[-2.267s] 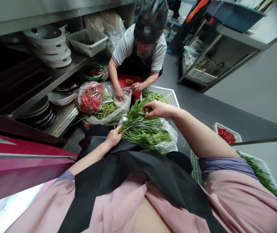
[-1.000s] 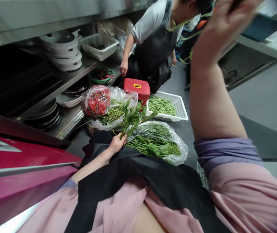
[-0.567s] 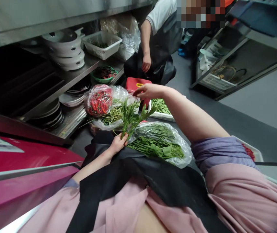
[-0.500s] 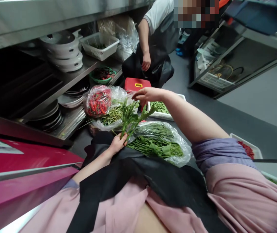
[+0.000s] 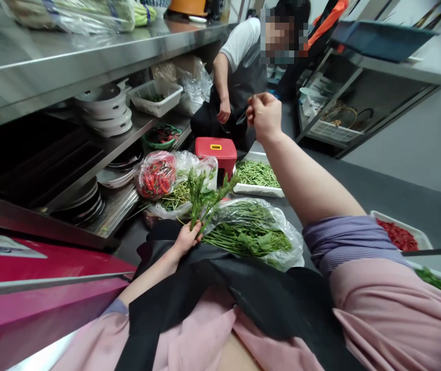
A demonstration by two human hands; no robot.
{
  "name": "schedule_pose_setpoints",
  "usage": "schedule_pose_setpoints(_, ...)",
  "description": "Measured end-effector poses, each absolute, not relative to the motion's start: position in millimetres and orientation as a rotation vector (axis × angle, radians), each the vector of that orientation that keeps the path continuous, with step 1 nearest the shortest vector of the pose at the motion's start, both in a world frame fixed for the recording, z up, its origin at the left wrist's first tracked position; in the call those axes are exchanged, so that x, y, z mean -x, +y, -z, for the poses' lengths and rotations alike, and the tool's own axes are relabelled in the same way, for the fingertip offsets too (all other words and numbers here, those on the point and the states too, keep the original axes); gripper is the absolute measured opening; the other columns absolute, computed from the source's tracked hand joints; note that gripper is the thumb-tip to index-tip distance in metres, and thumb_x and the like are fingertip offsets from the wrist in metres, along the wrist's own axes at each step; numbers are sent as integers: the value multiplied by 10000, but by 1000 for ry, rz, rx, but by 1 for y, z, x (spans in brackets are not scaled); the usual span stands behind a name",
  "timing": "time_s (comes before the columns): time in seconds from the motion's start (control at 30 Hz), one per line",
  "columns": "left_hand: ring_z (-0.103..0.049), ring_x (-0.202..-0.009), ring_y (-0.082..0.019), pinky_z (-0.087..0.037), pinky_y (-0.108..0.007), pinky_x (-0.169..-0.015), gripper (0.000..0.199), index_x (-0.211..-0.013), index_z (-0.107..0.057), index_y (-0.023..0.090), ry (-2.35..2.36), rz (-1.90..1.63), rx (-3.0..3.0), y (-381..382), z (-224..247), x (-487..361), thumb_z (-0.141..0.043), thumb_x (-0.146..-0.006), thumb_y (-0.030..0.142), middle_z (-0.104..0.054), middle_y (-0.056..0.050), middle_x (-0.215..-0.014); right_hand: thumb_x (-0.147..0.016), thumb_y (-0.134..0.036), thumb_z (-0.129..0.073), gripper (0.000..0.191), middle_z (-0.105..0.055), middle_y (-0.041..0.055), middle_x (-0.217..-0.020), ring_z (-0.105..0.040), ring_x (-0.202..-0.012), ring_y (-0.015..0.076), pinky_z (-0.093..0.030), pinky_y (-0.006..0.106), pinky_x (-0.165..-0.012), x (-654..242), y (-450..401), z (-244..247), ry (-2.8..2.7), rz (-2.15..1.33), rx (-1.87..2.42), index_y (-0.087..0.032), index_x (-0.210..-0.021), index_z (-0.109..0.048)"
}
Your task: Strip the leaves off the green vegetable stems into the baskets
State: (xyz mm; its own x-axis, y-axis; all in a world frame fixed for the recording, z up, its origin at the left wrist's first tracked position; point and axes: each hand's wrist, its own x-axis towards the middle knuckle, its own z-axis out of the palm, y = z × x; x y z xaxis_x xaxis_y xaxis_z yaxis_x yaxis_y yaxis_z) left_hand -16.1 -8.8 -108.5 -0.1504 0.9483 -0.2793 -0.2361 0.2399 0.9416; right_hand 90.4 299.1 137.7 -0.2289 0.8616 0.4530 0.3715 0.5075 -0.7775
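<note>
My left hand (image 5: 185, 239) grips a bunch of leafy green stems (image 5: 205, 198) upright at their lower end, just above a clear plastic bag of long-stemmed greens (image 5: 253, 239) lying in my lap area. My right hand (image 5: 265, 116) is raised high over the floor, its fingers pinched on a small dark pointed item (image 5: 241, 119) too small to name. A bag of red chillies (image 5: 155, 176) and a bag of thin green stems (image 5: 177, 196) lie beyond the bunch. A co-worker (image 5: 239, 72) crouches ahead, one hand (image 5: 224, 111) hanging down.
A white crate of green beans (image 5: 257, 175) and a red box (image 5: 215, 154) stand ahead on the grey floor. A white tray of red chillies (image 5: 398, 237) lies at right. Stainless shelves (image 5: 139, 116) with stacked crockery run along the left, beside a magenta cabinet (image 5: 30, 293).
My right hand has lifted up and away from the red box area, now pinching the small item. The view has tilted, showing the top of the steel shelf. My left hand still holds the bunch.
</note>
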Motion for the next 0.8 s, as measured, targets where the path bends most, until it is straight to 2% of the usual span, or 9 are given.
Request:
schedule_pose_setpoints(0.13,-329,-307,-46,-181,-176,-344,590,-935,-516,148,1276,-1249,-740,-7,109,19,-584,-718,692,-485,69,-444,-983,-431,-358,426,-629,74,-920,-564,-802,100,-447,286,-784,-56,300,-164,-2013,-627,947,-103,-1230,-474)
schedule_pose_setpoints(0.27,-328,-308,-40,-175,-176,-349,575,-922,-519,149,1265,-1267,-740,-6,110,21,-587,-722,684,-495,65,-447,-889,-509,-512,499,-652,95,-1021,-578,-985,174,-442,314,-874,-46,278,-161,-2399,-464,813,-121,-1200,-560)
schedule_pose_setpoints(0.43,-325,-302,-38,-171,-178,-345,576,-908,-517,147,1259,-1286,-739,-6,111,22,-584,-721,688,-499,64,-448,-882,-483,-524,393,-685,83,-824,-627,-842,188,-453,302,-826,-86,245,-143,-3004,-524,1044,-135,-873,-707)
schedule_pose_setpoints(0.5,-322,-298,-40,-170,-179,-341,584,-908,-513,150,1256,-1290,-729,-5,110,21,-588,-710,694,-499,66,-445,-869,-453,-552,348,-687,72,-808,-629,-765,168,-464,282,-768,-105,233,-136,-3077,-669,1153,-146,-858,-715)
schedule_pose_setpoints(0.63,-317,-294,-39,-159,-178,-341,587,-907,-518,149,1267,-1288,-725,-5,107,19,-595,-703,693,-494,67,-440,-816,-388,-620,280,-683,32,-832,-591,-659,106,-475,230,-654,-128,219,-124,-2874,-1093,1116,-155,-948,-704)
schedule_pose_setpoints(0.8,-320,-294,-39,-166,-180,-337,581,-893,-516,151,1291,-1289,-704,-6,102,17,-603,-693,690,-487,70,-439,-687,-279,-730,208,-657,0,-704,-565,-567,85,-475,215,-560,-141,215,-109,-2603,-1444,1022,-152,-846,-690)
